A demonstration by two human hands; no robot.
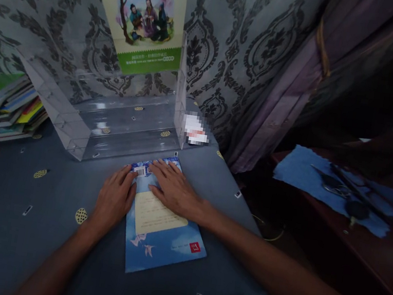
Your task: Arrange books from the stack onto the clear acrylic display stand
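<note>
a clear acrylic rack (122,150) stands far left. my left hand (114,199), unclenched, touches the left edge of a blue paperback (159,218) on the table (49,231); its long axis runs far to near, near end veering right. my right hand (173,187), also unclenched, rests across the paperback's far half.

There's 1 touched book (161,225) and 1 rack (78,135).

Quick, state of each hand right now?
Left hand: open, resting at the left edge of the blue book.
Right hand: open, resting on its upper half.
</note>
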